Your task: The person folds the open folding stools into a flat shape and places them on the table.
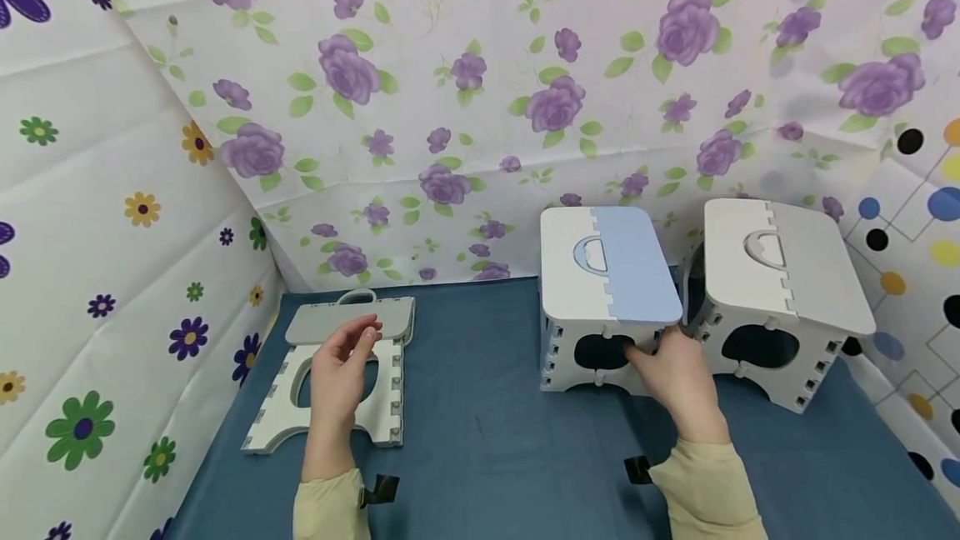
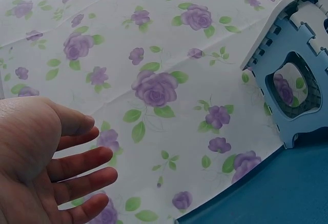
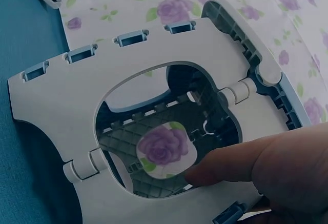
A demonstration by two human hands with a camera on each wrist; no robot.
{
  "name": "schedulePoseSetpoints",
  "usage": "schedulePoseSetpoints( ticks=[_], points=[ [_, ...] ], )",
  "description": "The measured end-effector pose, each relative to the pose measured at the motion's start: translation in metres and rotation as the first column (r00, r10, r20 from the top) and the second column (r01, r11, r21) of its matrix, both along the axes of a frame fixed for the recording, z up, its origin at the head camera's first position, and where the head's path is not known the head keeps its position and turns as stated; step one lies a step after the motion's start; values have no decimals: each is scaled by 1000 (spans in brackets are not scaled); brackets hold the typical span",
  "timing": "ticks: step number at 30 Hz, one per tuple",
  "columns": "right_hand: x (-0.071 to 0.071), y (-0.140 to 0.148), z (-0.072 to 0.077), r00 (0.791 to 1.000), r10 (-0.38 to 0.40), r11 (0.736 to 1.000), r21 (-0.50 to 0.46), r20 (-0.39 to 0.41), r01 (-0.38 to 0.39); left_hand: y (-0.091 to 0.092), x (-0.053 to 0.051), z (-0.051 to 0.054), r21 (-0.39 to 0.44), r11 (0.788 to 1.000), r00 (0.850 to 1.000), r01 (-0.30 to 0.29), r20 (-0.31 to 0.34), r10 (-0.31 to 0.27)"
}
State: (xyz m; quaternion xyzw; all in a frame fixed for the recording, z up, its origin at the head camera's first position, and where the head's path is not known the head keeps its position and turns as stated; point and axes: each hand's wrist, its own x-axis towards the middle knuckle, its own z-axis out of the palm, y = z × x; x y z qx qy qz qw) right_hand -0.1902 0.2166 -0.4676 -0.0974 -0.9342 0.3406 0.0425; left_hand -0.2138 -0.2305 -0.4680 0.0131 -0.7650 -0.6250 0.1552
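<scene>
Blue cloth (image 1: 480, 448) spreads across the lower frame, with a daisy sheet (image 1: 112, 273) down the left edge and a rose sheet (image 1: 420, 65) filling the top. At lower left, a folded stool (image 1: 390, 382) lies flat, its grey seat panel toward the rose sheet and its small handle at the far end. Above it I hold my left hand (image 1: 337, 377), fingers loosely curved and apart, gripping nothing; the left wrist view shows them free in front of the roses. Right of centre stands the blue stool (image 1: 615, 298), upright, its seat half white and half blue. My right hand (image 1: 678, 369) grasps it at the near right side, below the seat: my thumb reaches the edge of the oval hole in the white front panel, while most of my other fingers are hidden. Just right of that, a grey stool (image 1: 787, 282) stands upright, its seat half white and half grey. Along the right edge hangs a dotted sheet (image 1: 915, 273).
</scene>
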Motion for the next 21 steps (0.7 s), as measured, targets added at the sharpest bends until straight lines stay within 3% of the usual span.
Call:
schedulePoseSetpoints(
  ticks=[21],
  points=[
    [0,-1,-1,999,31,1000,5,-43,-31,-3,-1,-2,2,1000,1000,18,25,-18]
  ],
)
